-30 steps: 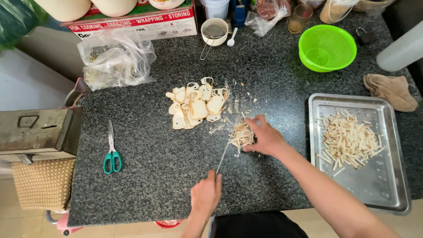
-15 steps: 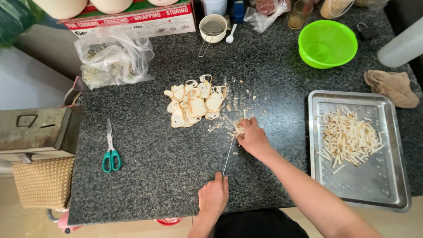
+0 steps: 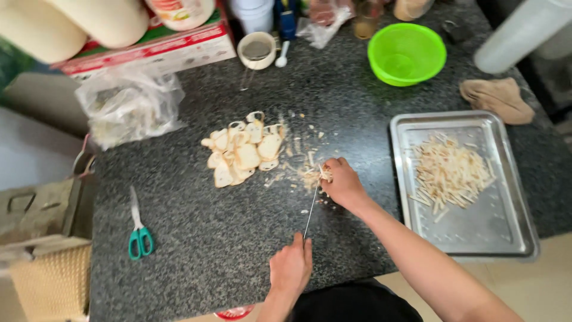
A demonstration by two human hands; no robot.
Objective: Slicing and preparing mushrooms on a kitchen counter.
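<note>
My left hand grips the handle of a knife near the counter's front edge, its thin blade pointing away toward a small heap of cut pale strips. My right hand rests on that heap with fingers curled over the strips, right beside the blade tip. A pile of pale flat slices lies just left of the heap on the dark speckled counter. Loose bits are scattered between pile and heap.
A metal tray at the right holds cut strips. Green-handled scissors lie at the left. At the back: a green bowl, a cup, a plastic bag, a box, a brown cloth.
My right hand slid back along the counter from the blade's middle to its tip, staying on the strips. The left hand kept the knife handle.
</note>
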